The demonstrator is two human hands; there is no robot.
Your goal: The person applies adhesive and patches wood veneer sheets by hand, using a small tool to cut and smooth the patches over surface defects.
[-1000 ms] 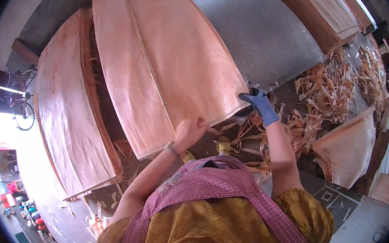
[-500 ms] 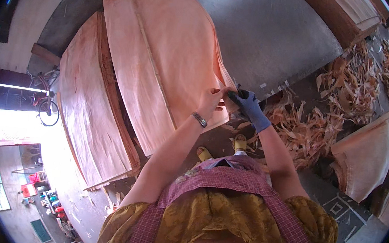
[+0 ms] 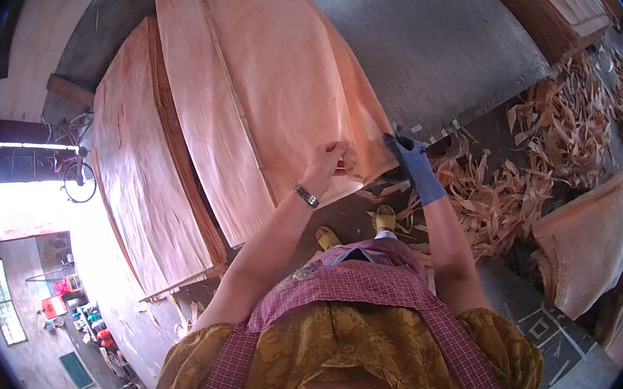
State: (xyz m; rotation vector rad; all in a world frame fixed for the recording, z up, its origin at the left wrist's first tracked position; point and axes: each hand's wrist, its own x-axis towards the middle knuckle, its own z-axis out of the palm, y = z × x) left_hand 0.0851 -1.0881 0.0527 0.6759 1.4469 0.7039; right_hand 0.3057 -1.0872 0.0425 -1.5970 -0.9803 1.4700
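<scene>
A big, thin, pinkish wood sheet (image 3: 263, 75) lies in front of the person on top of a pile, its far end narrowing toward the upper edge of the view and its near right corner raised in a bend. The right hand (image 3: 415, 164), in a blue glove with dark fingertips, pinches that corner between thumb and fingers. The bare left hand (image 3: 326, 160), with a watch (image 3: 307, 195) on its wrist, is at the near part of the sheet beside the bend, fingers curled inward; whether they grip the wood I cannot tell. A thin pale strip (image 3: 236, 103) runs lengthwise along the sheet. A second pile of sheets (image 3: 151, 170) stands just to the left, a bare grey surface (image 3: 433, 48) spreads on the right, and beyond it lie loose wood shavings (image 3: 560, 137) and a smaller stack of sheets (image 3: 591, 239). Yellow sandals (image 3: 385, 219) show past the checked apron (image 3: 356, 279). Far off at lower left, near a bicycle (image 3: 79, 179), sits a red box-like thing (image 3: 53, 308), too small to show what it holds.
</scene>
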